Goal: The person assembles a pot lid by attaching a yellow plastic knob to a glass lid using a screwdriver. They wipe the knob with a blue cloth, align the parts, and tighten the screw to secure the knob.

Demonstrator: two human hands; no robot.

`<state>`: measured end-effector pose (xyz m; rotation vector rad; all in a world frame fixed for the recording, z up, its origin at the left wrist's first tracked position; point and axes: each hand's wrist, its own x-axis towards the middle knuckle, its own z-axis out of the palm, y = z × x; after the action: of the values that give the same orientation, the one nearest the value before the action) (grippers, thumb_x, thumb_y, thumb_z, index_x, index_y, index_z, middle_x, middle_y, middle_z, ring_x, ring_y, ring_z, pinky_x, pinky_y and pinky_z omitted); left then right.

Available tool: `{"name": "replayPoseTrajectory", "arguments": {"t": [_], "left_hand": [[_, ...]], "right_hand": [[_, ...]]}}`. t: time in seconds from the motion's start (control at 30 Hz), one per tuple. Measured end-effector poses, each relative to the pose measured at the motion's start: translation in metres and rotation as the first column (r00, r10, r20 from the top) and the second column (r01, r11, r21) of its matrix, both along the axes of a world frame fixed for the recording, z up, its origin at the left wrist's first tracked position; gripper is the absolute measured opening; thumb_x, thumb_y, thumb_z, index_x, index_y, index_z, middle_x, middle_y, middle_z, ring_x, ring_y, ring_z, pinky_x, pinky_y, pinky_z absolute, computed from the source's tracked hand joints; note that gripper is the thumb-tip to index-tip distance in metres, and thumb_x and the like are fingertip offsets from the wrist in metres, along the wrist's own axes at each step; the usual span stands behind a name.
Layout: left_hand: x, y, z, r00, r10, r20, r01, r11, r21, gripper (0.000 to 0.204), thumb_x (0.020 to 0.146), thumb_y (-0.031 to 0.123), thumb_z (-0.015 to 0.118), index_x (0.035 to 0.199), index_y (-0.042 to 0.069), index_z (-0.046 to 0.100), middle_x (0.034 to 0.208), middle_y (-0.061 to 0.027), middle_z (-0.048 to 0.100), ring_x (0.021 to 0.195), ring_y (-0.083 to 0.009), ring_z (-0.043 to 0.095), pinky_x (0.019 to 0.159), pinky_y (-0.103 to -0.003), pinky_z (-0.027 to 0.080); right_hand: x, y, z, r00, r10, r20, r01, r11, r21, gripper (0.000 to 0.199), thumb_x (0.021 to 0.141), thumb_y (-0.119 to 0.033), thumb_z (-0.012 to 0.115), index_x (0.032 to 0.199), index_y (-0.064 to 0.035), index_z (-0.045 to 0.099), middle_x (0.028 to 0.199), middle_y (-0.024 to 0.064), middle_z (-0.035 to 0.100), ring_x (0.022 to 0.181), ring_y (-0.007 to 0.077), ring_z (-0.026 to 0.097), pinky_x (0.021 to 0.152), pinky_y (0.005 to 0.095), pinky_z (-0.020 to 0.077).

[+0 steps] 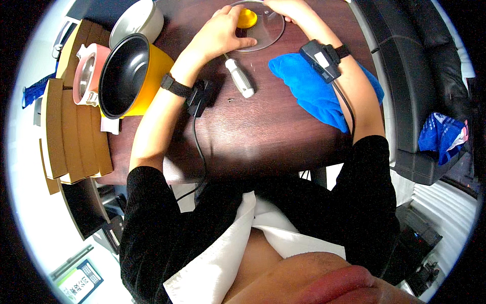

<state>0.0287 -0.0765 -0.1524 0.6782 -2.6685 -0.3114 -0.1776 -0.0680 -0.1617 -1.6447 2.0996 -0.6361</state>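
A round clear glass lid (271,30) with a yellow knob (247,19) lies at the far side of the table. My left hand (223,31) rests at its left side, thumb stretched over the glass and fingers reaching past the knob, spread apart. By the lid's far right rim is my right hand (289,8), its fingers curled and partly cut off by the upper picture edge. What those fingers hold is hidden. Just nearer than the lid lies a screwdriver (239,78) with a pale grey handle, its shaft pointing toward my left hand.
A blue cloth (309,93) lies under my right forearm. To the left are a yellow pot (152,76) with black inside, a white pot (154,23), a pink lidded piece (85,68) and cardboard boxes (55,137). A black sofa (405,61) borders the brown table (243,137) on the right.
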Motion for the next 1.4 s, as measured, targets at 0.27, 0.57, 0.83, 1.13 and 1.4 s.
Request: {"name": "replayPoseTrajectory", "arguments": {"t": [0.27, 0.57, 0.83, 1.13, 1.4], "left_hand": [[0.010, -0.001, -0.008, 1.000, 0.018, -0.011, -0.018, 0.999, -0.049, 0.094, 0.055, 0.038, 0.080, 0.127, -0.002, 0.034, 0.113, -0.0243, 0.048, 0.107, -0.0376, 0.048, 0.093, -0.039, 0.040], [0.011, 0.023, 0.013, 0.996, 0.094, 0.004, -0.094, 0.994, -0.054, 0.084, 0.063, 0.012, 0.066, 0.134, -0.002, 0.021, 0.119, -0.0257, 0.039, 0.108, -0.0396, 0.046, 0.094, -0.037, 0.040], [0.018, 0.025, 0.016, 0.987, 0.159, -0.029, -0.159, 0.987, -0.009, 0.081, 0.066, 0.012, 0.062, 0.134, -0.002, 0.020, 0.120, -0.0259, 0.039, 0.108, -0.0403, 0.046, 0.092, -0.038, 0.040], [0.017, 0.015, 0.003, 0.951, 0.170, -0.260, -0.192, 0.980, -0.061, 0.056, 0.079, 0.010, 0.056, 0.128, -0.002, 0.032, 0.112, -0.0231, 0.047, 0.105, -0.0371, 0.049, 0.091, -0.036, 0.041], [0.026, -0.009, -0.018, 0.878, 0.231, -0.420, -0.154, 0.966, 0.208, 0.071, 0.067, 0.020, 0.072, 0.126, 0.001, 0.037, 0.112, -0.0208, 0.051, 0.105, -0.0306, 0.052, 0.091, -0.036, 0.042]], "right_hand": [[-0.011, -0.011, -0.031, 0.894, 0.013, 0.448, 0.002, 0.999, -0.035, 0.036, 0.078, -0.042, 0.054, 0.062, -0.0103, 0.051, 0.053, -0.0017, 0.043, 0.041, 0.0097, 0.035, 0.039, 0.0255, 0.0328], [-0.035, -0.065, -0.066, 0.132, -0.069, 0.989, -0.192, 0.977, 0.094, 0.023, 0.085, -0.025, 0.054, 0.071, -0.0078, 0.052, 0.059, 0.0033, 0.052, 0.043, 0.0130, 0.046, 0.042, 0.0249, 0.0398], [0.004, -0.009, -0.003, 0.092, -0.001, 0.996, -0.064, 0.998, 0.007, 0.021, 0.087, -0.020, 0.052, 0.067, -0.0104, 0.051, 0.056, 0.0028, 0.051, 0.044, 0.0150, 0.047, 0.042, 0.0270, 0.0400], [0.014, 0.006, 0.013, 0.189, 0.114, 0.975, -0.106, 0.990, -0.095, 0.020, 0.089, -0.029, 0.049, 0.083, -0.0104, 0.049, 0.064, 0.0026, 0.054, 0.050, 0.0152, 0.050, 0.045, 0.0279, 0.0425], [0.017, -0.006, 0.000, 0.258, 0.160, 0.953, -0.115, 0.984, -0.134, 0.023, 0.088, -0.029, 0.050, 0.078, -0.0083, 0.050, 0.065, 0.0034, 0.054, 0.051, 0.0148, 0.052, 0.046, 0.0266, 0.0437]]}}
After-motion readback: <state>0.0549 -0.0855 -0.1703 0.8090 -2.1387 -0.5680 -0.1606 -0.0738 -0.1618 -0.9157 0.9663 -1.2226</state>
